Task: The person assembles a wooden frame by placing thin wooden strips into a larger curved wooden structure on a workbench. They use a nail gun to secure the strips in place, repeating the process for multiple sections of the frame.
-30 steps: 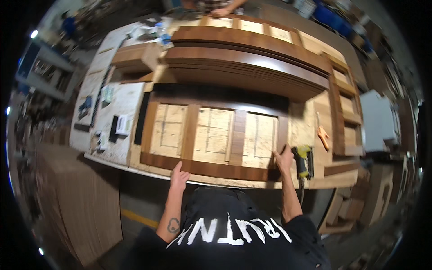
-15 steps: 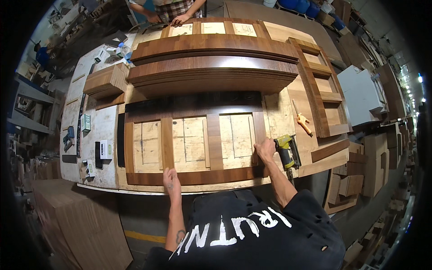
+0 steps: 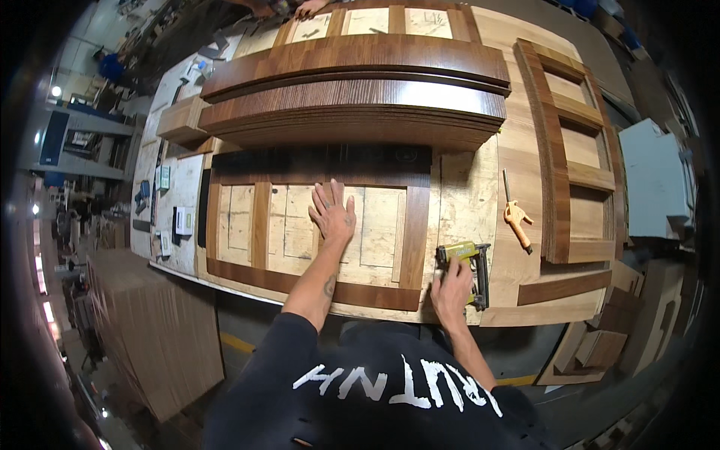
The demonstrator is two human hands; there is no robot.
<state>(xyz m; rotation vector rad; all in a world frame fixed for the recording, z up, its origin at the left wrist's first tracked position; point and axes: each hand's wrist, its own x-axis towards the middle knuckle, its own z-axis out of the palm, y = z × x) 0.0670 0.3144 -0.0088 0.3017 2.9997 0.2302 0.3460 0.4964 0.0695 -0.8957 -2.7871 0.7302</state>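
A brown wooden frame (image 3: pixel 360 295) with upright slats lies flat on the workbench in front of me. My left hand (image 3: pixel 334 214) rests on it with fingers spread, over the middle slat near the dark far rail. That hand and forearm hide most of the slat; another slat (image 3: pixel 260 225) shows to its left. Just right of the frame, my right hand (image 3: pixel 451 289) is closed around the handle of a yellow-green and black nail gun (image 3: pixel 459 250). The handle itself is mostly covered by my fingers.
Stacked brown boards (image 3: pixel 352 112) stand beyond the frame. An orange air blow gun (image 3: pixel 516 217) lies to the right, near an assembled frame (image 3: pixel 553 150). Small boxes (image 3: pixel 184 220) sit at the left. A co-worker's hand (image 3: pixel 309 9) shows at the far edge.
My left hand has gone from the frame's front rail to the middle slat and spread flat. My right hand has left the frame's right side and taken hold of the nail gun.
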